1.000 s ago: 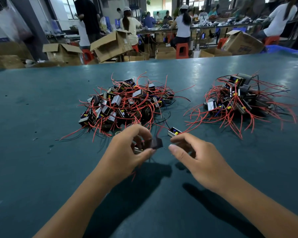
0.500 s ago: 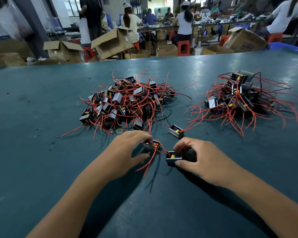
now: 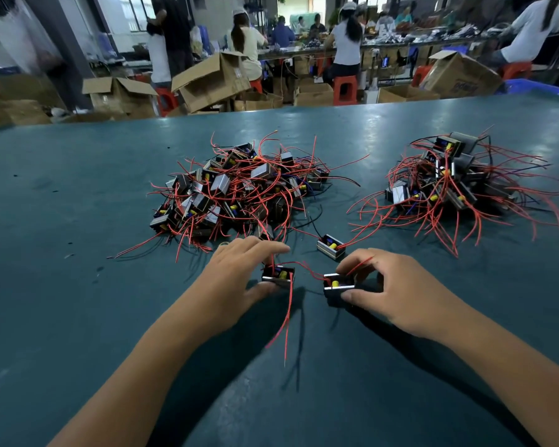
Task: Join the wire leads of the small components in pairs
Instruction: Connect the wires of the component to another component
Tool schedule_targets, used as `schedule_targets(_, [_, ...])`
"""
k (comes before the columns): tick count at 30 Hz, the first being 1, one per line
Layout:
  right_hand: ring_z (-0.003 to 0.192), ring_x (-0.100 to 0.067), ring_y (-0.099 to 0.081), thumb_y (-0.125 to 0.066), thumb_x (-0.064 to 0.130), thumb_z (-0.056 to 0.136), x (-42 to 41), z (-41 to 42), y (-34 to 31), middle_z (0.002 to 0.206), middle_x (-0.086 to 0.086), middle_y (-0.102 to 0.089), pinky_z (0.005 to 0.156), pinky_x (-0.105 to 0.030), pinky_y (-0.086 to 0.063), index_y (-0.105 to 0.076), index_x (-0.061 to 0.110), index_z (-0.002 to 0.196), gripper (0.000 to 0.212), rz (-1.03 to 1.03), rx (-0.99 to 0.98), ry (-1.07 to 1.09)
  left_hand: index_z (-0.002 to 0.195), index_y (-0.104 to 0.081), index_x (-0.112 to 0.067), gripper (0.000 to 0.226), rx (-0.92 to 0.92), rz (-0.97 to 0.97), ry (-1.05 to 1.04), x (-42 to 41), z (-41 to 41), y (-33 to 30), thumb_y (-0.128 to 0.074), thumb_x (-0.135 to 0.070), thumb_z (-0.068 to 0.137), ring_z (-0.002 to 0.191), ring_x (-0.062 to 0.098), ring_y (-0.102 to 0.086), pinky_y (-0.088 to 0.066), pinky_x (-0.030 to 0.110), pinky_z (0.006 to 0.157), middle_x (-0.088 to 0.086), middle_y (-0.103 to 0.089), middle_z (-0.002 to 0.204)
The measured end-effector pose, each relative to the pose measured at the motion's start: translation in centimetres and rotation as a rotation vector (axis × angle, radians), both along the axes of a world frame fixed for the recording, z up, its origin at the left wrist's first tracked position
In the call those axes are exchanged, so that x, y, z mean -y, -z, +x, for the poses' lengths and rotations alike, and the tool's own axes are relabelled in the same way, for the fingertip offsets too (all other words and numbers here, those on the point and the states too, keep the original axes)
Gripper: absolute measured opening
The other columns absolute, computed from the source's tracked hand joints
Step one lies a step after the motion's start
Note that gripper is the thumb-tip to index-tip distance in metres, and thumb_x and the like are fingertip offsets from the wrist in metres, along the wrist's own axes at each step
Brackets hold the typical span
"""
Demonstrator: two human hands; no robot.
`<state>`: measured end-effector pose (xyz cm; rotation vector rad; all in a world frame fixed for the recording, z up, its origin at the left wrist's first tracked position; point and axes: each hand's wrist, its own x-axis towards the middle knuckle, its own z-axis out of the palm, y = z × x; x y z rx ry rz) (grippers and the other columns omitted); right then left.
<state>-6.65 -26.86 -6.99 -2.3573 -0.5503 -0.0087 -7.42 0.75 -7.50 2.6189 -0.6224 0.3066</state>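
Note:
My left hand [image 3: 236,279] grips a small black component [image 3: 279,276] with a yellow part and red leads, one lead hanging down toward me. My right hand [image 3: 397,290] grips a second such component [image 3: 338,284] a little to the right. A red wire arcs between the two components. A third loose component [image 3: 330,247] lies on the table just behind my hands. A big pile of components with red wires [image 3: 236,191] sits behind my left hand, and a second pile [image 3: 452,182] lies at the right.
The work surface is a wide teal table [image 3: 78,317]. Beyond its far edge stand open cardboard boxes [image 3: 210,80], red stools [image 3: 345,89] and several people working at benches.
Both hands have spread apart slightly, each with its component turned open side up. A red lead now hangs down from the left component.

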Motion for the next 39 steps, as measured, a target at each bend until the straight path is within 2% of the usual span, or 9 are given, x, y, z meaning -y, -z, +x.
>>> schedule_targets(6, [0.078,0.008,-0.059,-0.081,0.022,0.079,-0.2,0.0,0.2,0.082,0.016,-0.067,0.068,-0.004,-0.039,-0.066,0.034,0.094,0.025,0.150,0.083,0.106,0.108,-0.063,-0.040,0.031,-0.139,-0.044,0.091,-1.7,0.0,-1.0,-0.077,-0.024,0.085,0.112,0.003,-0.051,-0.042,0.031,0.102,-0.022,-0.051,0.112])
schedule_targets(15, [0.069,0.000,-0.062,-0.079,0.025,0.080,0.4,0.4,-0.2,0.080,0.020,-0.069,0.063,-0.012,-0.043,-0.065,0.036,0.093,0.022,0.196,0.010,0.116,0.141,-0.045,-0.039,0.059,-0.171,0.268,-0.168,-3.6,0.1,-1.8,-0.072,-0.030,0.089,0.121,0.013,-0.046,-0.034,0.035,0.107,-0.015,-0.050,0.124])
schedule_targets(17, [0.075,-0.004,-0.064,-0.079,0.027,0.079,0.2,0.2,-0.2,0.086,0.022,-0.069,0.069,-0.017,-0.047,-0.065,0.039,0.096,0.024,0.172,-0.003,0.069,0.142,-0.045,-0.041,0.058,-0.127,0.268,-0.236,-3.5,-0.1,-2.1,-0.067,-0.027,0.090,0.115,0.016,-0.051,-0.037,0.038,0.102,-0.012,-0.056,0.123])
schedule_targets(21, [0.085,-0.004,-0.064,-0.081,0.030,0.080,0.2,0.0,-0.2,0.098,0.024,-0.068,0.078,-0.020,-0.048,-0.065,0.043,0.100,0.029,0.179,-0.012,-0.007,0.119,-0.071,-0.022,0.045,0.199,-0.043,-0.431,-3.3,-0.6,-3.1,-0.068,0.002,0.080,0.087,0.028,-0.065,-0.052,0.042,0.087,0.002,-0.074,0.099])
schedule_targets(24, [0.082,-0.012,-0.063,-0.081,0.024,0.080,0.2,-0.1,-0.6,0.101,0.016,-0.068,0.076,-0.029,-0.051,-0.066,0.042,0.102,0.032,0.204,-0.050,-0.111,0.102,-0.076,-0.015,0.029,0.333,-0.171,-0.311,-2.0,-1.2,-3.8,-0.064,0.006,0.086,0.089,0.020,-0.065,-0.049,0.030,0.084,-0.004,-0.073,0.093])
schedule_targets(28, [0.086,-0.010,-0.058,-0.081,0.016,0.080,-0.2,-0.7,-1.0,0.101,0.008,-0.064,0.073,-0.034,-0.048,-0.070,0.035,0.103,0.031,0.232,-0.104,-0.262,0.099,-0.075,-0.026,0.014,0.032,-0.381,-0.055,0.9,-2.6,-3.8,-0.065,-0.019,0.091,0.070,0.021,-0.063,-0.051,0.034,0.068,-0.013,-0.072,0.087])
schedule_targets(31, [0.096,-0.017,-0.060,-0.081,0.018,0.081,-0.5,-1.0,-1.2,0.103,0.003,-0.063,0.075,-0.036,-0.049,-0.071,0.030,0.107,0.030,0.246,-0.101,-0.334,0.102,-0.074,-0.025,0.019,-0.162,-0.357,0.050,2.5,-3.3,-3.3,-0.066,-0.035,0.089,0.078,0.005,-0.066,-0.050,0.020,0.071,-0.013,-0.073,0.087])
schedule_targets(36, [0.102,-0.019,-0.063,-0.079,0.017,0.083,-0.8,-1.2,-1.0,0.108,0.004,-0.065,0.081,-0.037,-0.053,-0.069,0.024,0.114,0.034,0.315,-0.122,-0.392,0.097,-0.073,-0.020,0.021,-0.525,-0.450,0.121,4.1,-3.5,-2.2,-0.067,-0.036,0.085,0.073,0.012,-0.061,-0.047,0.038,0.069,0.004,-0.072,0.080])
schedule_targets(39, [0.103,-0.020,-0.066,-0.076,0.019,0.084,-1.1,-1.3,-0.6,0.110,0.004,-0.069,0.090,-0.038,-0.052,-0.064,0.027,0.119,0.038,0.359,-0.160,-0.416,0.092,-0.073,-0.018,0.018,-0.691,-0.586,0.098,4.2,-3.5,-2.0,-0.068,-0.033,0.083,0.067,0.019,-0.053,-0.039,0.033,0.061,0.007,-0.064,0.071])
